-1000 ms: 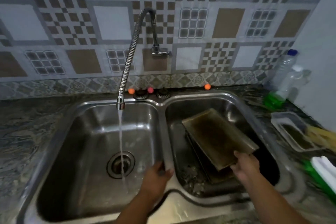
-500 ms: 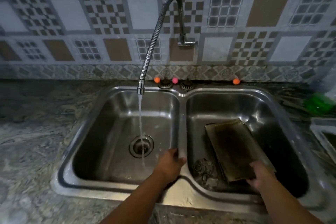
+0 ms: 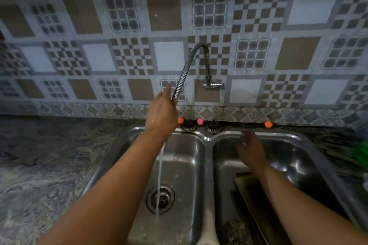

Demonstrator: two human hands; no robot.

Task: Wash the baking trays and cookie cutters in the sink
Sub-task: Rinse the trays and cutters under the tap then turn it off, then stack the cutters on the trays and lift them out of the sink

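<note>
My left hand (image 3: 162, 112) is raised and closed around the lower end of the flexible chrome tap hose (image 3: 184, 71); water (image 3: 160, 175) runs from it into the left basin (image 3: 183, 165) of the steel double sink. My right hand (image 3: 250, 149), blurred, hovers over the right basin (image 3: 294, 157) with fingers spread and holds nothing. Dark, stained baking trays (image 3: 251, 191) lean in the right basin, partly hidden by my right forearm. Metal cookie cutters (image 3: 232, 229) lie at that basin's front left.
A round drain (image 3: 160, 198) sits in the left basin. Two spare strainers (image 3: 200, 125) and small orange and pink balls (image 3: 268, 124) rest on the sink's back ledge. Something green (image 3: 360, 153) shows at the right edge. Marble counter (image 3: 49, 155) lies to the left.
My left hand rose from the sink divider to grip the tap hose. My right hand let go of the baking tray and lifted toward the back of the right basin. The view tilted upward.
</note>
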